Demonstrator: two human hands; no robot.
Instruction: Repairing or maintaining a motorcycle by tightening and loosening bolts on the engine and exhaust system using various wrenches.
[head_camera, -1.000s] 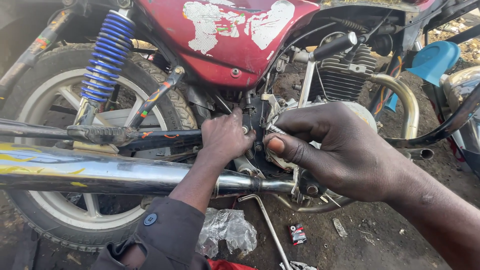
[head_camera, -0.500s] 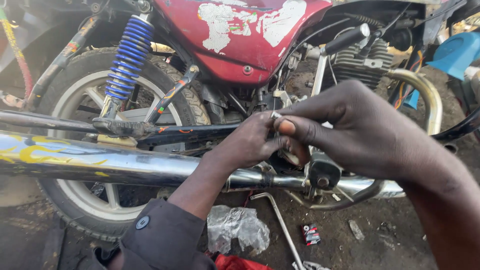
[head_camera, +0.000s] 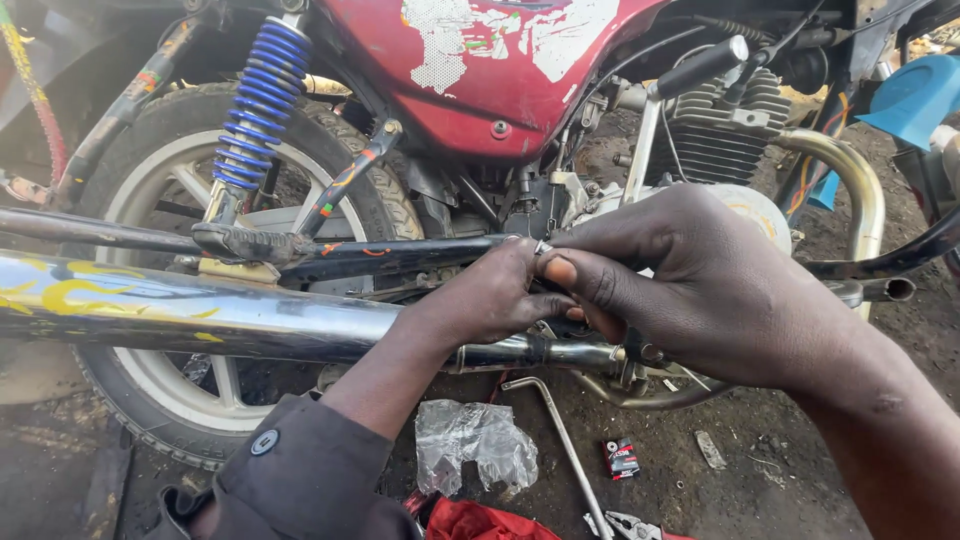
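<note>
Both hands pinch together on a small metal part (head_camera: 541, 247) just above the horizontal exhaust pipe (head_camera: 200, 315), left hand (head_camera: 490, 295) under, right hand (head_camera: 690, 275) over.

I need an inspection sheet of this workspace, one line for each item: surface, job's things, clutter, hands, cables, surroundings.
Surface: bare dirt ground, dark and stained.
Job's things: red motorcycle on its stand; chrome exhaust pipe runs just below the hands.
Clutter: crumpled clear plastic bag, red cloth, small packet, pliers.
Hands: left hand and right hand meet at a small metal part by the frame; grip unclear.
Cables: thin black cables by the engine.
Surroundings: rear wheel, blue spring shock absorber, blue object at right.
</note>
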